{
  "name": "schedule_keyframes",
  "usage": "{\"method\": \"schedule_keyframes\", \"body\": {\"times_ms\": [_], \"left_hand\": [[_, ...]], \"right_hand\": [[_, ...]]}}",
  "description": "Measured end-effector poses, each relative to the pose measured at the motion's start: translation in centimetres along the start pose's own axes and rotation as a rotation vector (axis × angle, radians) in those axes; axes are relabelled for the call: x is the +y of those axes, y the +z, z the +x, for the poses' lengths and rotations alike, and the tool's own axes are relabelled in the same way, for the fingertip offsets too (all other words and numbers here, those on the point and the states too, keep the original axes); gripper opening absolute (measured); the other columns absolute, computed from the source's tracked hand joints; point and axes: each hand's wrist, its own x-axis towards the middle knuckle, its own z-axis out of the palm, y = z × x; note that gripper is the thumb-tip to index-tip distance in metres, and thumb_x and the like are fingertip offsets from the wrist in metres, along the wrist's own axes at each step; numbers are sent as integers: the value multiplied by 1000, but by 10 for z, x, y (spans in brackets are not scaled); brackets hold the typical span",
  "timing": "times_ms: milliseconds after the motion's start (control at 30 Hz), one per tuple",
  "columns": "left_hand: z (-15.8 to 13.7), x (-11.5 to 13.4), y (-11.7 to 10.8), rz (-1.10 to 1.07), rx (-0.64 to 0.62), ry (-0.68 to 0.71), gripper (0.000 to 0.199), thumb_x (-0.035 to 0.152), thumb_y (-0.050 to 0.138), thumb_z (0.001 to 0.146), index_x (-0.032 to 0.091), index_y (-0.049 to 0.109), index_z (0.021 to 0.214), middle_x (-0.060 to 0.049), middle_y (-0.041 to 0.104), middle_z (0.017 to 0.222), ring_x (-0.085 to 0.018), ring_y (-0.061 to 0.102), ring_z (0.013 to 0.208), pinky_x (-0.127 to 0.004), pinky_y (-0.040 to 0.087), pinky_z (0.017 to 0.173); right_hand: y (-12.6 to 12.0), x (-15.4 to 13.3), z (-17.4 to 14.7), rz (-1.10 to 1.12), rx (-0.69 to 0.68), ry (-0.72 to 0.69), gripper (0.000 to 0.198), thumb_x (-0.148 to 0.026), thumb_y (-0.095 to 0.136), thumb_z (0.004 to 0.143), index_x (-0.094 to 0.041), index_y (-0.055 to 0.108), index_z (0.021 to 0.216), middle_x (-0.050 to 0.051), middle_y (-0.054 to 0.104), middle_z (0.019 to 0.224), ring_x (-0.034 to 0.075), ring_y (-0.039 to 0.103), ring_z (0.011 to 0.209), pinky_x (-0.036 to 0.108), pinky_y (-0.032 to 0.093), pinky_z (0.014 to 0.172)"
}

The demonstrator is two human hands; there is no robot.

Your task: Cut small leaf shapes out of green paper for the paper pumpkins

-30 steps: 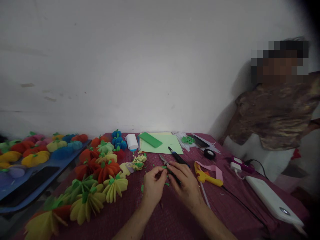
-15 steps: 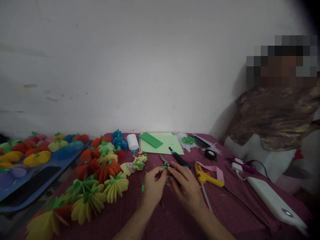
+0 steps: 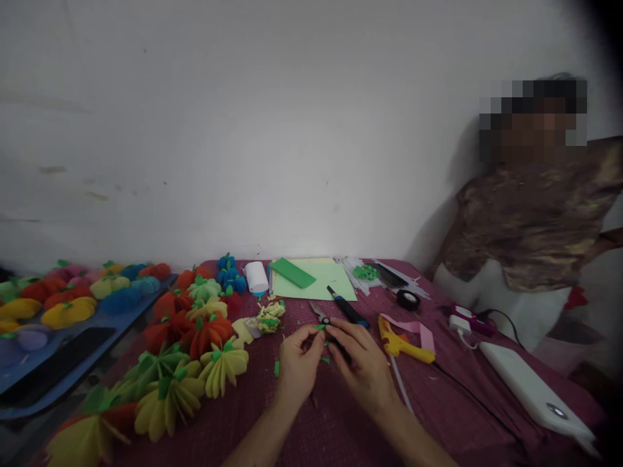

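Observation:
My left hand [image 3: 298, 363] pinches a small green paper piece [image 3: 319, 327] between thumb and fingertips. My right hand [image 3: 363, 366] meets it from the other side, its fingertips closed at the same piece. Just beyond the fingertips show the blades of a pair of scissors [image 3: 318, 312]. Their dark handle runs under my right hand; whether the palm grips it I cannot make out. Small green scraps [image 3: 277, 368] lie on the cloth around my hands. Past my right hand is a utility knife [image 3: 346, 306] with a black and blue handle.
Folded paper pumpkins [image 3: 168, 399] crowd the left, more on a blue tray [image 3: 90, 370] with a black phone. Green sheets [image 3: 335, 279], a white roll [image 3: 256, 277] and black tape [image 3: 407, 299] lie behind. A yellow glue gun [image 3: 409, 348], its cord and a white power bank [image 3: 535, 389] are right, near another person.
My hands stay almost in place at the green piece, with slight finger movement. The view shifts a little, and the other person at the right has moved an arm up.

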Motion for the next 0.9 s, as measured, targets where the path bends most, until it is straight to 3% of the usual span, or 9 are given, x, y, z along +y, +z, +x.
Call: {"method": "schedule_keyframes", "body": {"times_ms": [200,333,500,633,767,900], "left_hand": [[0,0,1,-24,4,9,19,30,58,78,15,69,76,-2,66,69,-16,57,63,-23,44,58],[0,2,1,-48,7,15,19,30,58,78,15,70,79,-4,68,72,-17,60,66,-24,46,61],[-1,3,1,-64,-10,-14,21,33,60,76,15,71,80,-4,69,73,-17,60,66,-24,46,61],[-1,3,2,-77,-26,-62,20,34,63,73,16,70,74,-2,65,65,-14,54,56,-22,42,53],[0,0,1,-121,-3,-103,18,33,65,72,15,70,75,0,61,62,-12,49,54,-20,37,51],[-1,-3,-2,-118,-66,-120,22,35,61,79,15,70,78,1,56,60,-11,44,55,-21,34,51]], "right_hand": [[0,1,-2,15,-14,45,39,-13,54,85,-25,55,123,9,66,110,22,60,103,40,53,86],[-1,-2,0,90,-11,76,33,-13,55,84,-25,61,114,8,67,108,22,61,101,39,53,87],[2,-1,0,378,15,395,19,-23,60,82,-21,66,100,7,71,91,20,67,78,31,57,68],[4,0,2,614,15,596,16,-29,63,79,-18,67,90,3,69,73,16,64,61,24,53,52],[2,-3,3,642,18,616,16,-26,64,76,-18,67,90,1,66,71,15,62,61,24,51,54],[-1,-5,4,626,7,599,18,-21,64,75,-19,64,93,0,63,71,14,60,62,24,50,57]]}}
